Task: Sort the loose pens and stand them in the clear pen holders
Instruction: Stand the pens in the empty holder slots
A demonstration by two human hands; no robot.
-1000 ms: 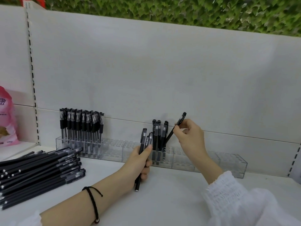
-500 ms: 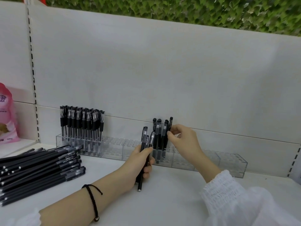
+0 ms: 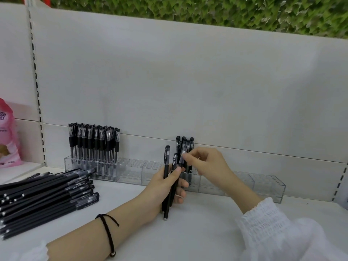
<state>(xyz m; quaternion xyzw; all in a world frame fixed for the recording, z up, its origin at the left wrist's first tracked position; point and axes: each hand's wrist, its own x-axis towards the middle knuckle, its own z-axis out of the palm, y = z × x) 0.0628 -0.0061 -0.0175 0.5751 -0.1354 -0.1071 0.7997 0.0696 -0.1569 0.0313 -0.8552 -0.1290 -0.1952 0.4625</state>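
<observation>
Pens come first: the held pens (image 3: pixel 166 161) (three, by my count) stand bunched upright in my left hand (image 3: pixel 158 189). My fingers and thumb are curled round their barrels. Their lower ends are propped on the shelf (image 3: pixel 207 234), near the middle, so the bundle is steady while I draw from it.

The rightmost pen (image 3: pixel 181 162) of that bundle has its clear cap pinched between the thumb and forefinger of my right hand (image 3: pixel 207 162). The other fingers are loosely curled and hold nothing. I take it by the cap because that end must finish on top.

Just beyond, the standing group (image 3: pixel 191 146) is planted caps-up in the middle of the clear pen holders (image 3: pixel 131 170). These run left to right along the foot of the back panel (image 3: pixel 188 81). I judge this pen belongs with that group, being the same slim black kind.

Further left in the holders stands the capped block (image 3: pixel 94 144), a chunkier sort kept apart on purpose.

On the near left lies the loose pile (image 3: pixel 43 194), barrels parallel and caps pointing right, within easy reach of my left hand. At the far left edge sits a pink packet (image 3: pixel 7 132), no part of this job.
</observation>
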